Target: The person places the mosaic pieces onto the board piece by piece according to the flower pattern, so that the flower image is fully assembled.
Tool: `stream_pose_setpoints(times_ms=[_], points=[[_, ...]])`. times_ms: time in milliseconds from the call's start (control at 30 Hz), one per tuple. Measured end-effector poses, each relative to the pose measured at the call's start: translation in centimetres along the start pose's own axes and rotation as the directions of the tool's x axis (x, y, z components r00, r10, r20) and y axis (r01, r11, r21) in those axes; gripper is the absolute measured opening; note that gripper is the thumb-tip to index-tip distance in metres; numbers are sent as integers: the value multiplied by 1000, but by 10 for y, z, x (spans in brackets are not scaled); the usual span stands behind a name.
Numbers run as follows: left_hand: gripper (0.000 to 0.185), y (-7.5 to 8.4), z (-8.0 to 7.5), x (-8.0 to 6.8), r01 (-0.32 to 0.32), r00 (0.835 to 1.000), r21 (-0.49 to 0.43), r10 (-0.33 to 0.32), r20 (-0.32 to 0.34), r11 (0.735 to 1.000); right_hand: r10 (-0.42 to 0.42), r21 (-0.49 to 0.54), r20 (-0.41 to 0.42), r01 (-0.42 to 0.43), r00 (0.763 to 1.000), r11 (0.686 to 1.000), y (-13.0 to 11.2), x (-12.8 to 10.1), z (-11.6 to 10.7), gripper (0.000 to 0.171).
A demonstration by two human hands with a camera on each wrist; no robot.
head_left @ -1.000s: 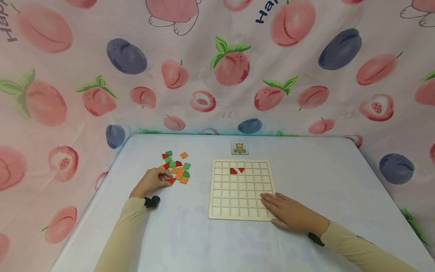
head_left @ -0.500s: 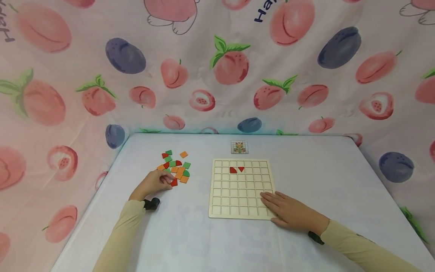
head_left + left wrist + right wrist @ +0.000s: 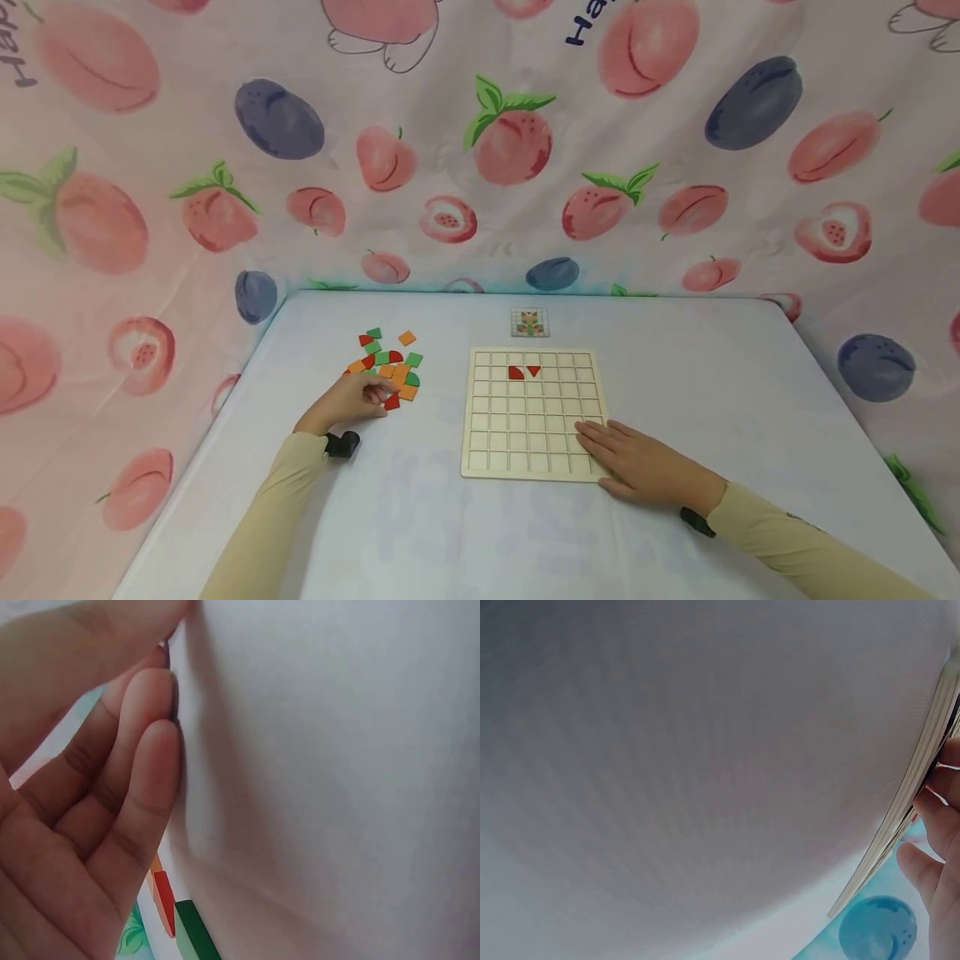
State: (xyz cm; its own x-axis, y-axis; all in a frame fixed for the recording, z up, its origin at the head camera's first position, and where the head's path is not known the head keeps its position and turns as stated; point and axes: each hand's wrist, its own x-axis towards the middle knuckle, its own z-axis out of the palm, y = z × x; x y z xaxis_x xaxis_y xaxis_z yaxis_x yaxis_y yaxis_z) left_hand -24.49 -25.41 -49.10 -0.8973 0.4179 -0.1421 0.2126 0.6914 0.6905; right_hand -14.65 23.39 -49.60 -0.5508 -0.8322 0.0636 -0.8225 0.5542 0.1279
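Observation:
My left hand (image 3: pixel 350 402) is at the near side of a loose pile of tiles, with thumb and index finger bent around a red quarter-circle tile (image 3: pixel 392 402) lying at the table surface. In the left wrist view the other fingers (image 3: pixel 154 761) rest curved against the white cloth; the tile between the fingertips is out of that view. My right hand (image 3: pixel 645 467) lies flat over the lower right edge of a square wooden grid board (image 3: pixel 517 467). Two red tiles sit in the board's second row, a quarter-circle (image 3: pixel 516 372) and a triangle (image 3: pixel 533 371).
Orange, green and red tiles form the pile, including an orange square (image 3: pixel 407 337) at its far side and a green square (image 3: pixel 414 360). Behind the board lies a small pattern card (image 3: pixel 529 322). A fruit-print cloth (image 3: pixel 480 208) hangs behind the white table (image 3: pixel 712 375).
The left hand has shifted slightly to the right along the table, and the red quarter-circle tile has moved with it. My right hand stays in place on the board.

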Motion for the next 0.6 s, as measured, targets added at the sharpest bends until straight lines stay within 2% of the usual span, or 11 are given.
stream_pose_setpoints(times_ms=[200, 333, 600], points=[[35, 5, -1, 2, -31, 999, 4, 30, 37, 1000, -10, 1, 1, 10, 1000, 1000, 0, 1, -1, 60], [33, 6, 1, 3, -39, 998, -1, 39, 39, 999, -2, 5, 6, 2, 1000, 1000, 0, 1, -2, 60], [30, 10, 3, 2, 0, 1000, -19, 0, 26, 1000, -5, 6, 4, 5, 1000, 1000, 1, 1, 0, 60]])
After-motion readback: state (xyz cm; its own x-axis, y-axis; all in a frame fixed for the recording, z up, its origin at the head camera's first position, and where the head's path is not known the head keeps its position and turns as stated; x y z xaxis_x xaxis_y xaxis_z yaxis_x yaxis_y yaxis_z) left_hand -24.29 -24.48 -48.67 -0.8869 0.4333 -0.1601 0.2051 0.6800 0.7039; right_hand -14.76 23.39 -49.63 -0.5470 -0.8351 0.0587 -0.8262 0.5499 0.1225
